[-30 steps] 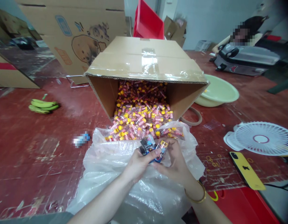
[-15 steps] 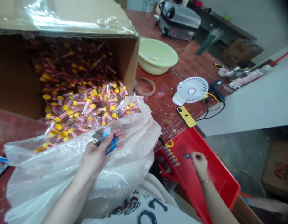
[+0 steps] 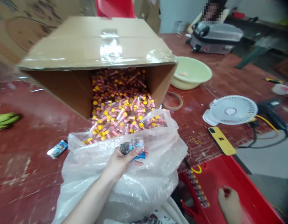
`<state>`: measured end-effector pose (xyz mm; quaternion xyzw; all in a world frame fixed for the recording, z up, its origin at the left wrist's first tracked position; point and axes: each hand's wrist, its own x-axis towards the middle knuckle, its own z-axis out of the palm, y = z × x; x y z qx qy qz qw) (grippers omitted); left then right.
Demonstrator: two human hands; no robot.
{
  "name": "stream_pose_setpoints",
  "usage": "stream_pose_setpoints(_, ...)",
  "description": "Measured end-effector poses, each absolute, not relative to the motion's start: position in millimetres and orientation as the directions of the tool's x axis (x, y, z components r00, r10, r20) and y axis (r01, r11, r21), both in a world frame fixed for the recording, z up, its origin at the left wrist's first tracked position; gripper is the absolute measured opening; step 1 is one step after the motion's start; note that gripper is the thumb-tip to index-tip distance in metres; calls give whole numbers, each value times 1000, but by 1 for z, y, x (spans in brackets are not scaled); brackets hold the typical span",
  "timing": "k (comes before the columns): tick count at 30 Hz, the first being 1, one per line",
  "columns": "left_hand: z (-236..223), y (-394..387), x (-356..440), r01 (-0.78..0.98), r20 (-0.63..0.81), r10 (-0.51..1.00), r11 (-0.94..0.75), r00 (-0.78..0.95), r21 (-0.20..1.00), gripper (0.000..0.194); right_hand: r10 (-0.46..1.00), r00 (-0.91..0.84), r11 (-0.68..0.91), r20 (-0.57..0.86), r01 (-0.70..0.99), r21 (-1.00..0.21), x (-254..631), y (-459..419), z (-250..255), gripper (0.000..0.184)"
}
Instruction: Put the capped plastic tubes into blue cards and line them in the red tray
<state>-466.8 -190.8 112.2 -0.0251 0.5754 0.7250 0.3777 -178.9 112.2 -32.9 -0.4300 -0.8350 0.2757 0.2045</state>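
Note:
My left hand (image 3: 128, 158) is closed around a fanned stack of small blue and dark printed packets (image 3: 133, 147). It hovers over a translucent white plastic bag (image 3: 120, 183) draped at the table edge. Behind the bag, a tipped cardboard box (image 3: 161, 79) spills many small pink tubes with yellow caps (image 3: 124, 115). My right hand (image 3: 230, 202) is low over a red tray (image 3: 258, 202), fingers curled; whatever they may hold does not show. A row of small packets (image 3: 198, 188) lies along the tray's left side.
A blue packet (image 3: 57, 149) and bananas (image 3: 6, 119) lie left. Rightward are a pale green basin (image 3: 191, 73), a tape ring (image 3: 174, 101), a white fan (image 3: 232, 109) with cables and a yellow phone (image 3: 222, 140). A grey suitcase (image 3: 214, 39) and a person (image 3: 212, 14) are behind.
The view has swung left and up, so everything sits farther right and lower. The small blue item at my right fingertips no longer shows. My left hand keeps its packets.

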Motion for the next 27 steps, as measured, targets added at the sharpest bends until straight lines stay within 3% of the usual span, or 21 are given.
stream_pose_setpoints(3,105,-193,-470,-561,-454,504,-76,-735,824,29,771,-561,606,302,502,-617,-257,103,13,16)
stream_pose_setpoints(6,103,-193,-473,-555,-455,476,-89,-753,827,33,488,-721,804,492,151,-575,-366,68,64,19)
stream_pose_setpoints(7,103,-193,-473,-557,-463,464,-83,-755,826,34,358,-820,834,447,65,-548,-403,53,77,17)
stream_pose_setpoints(9,105,-195,-474,-565,-483,443,-67,-755,823,37,121,-975,868,184,14,-497,-466,23,91,16)
stream_pose_setpoints(12,106,-199,-474,-569,-494,433,-55,-754,820,44,-41,-999,873,0,-36,-486,-524,-9,88,9)
stream_pose_setpoints(15,104,-203,-474,-559,-487,402,-77,-775,826,47,-85,-996,853,-12,-66,-518,-539,-15,77,11)
stream_pose_setpoints(18,101,-204,-475,-552,-481,385,-95,-788,828,45,-32,-997,818,65,-64,-571,-533,-2,83,14)
stream_pose_setpoints(23,103,-202,-476,-503,-418,406,-128,-813,855,37,-43,-943,501,329,-305,-810,-507,10,127,20)
stream_pose_setpoints(27,104,-200,-476,-467,-375,419,-140,-827,873,33,-156,-890,524,429,-443,-728,-492,3,160,15)
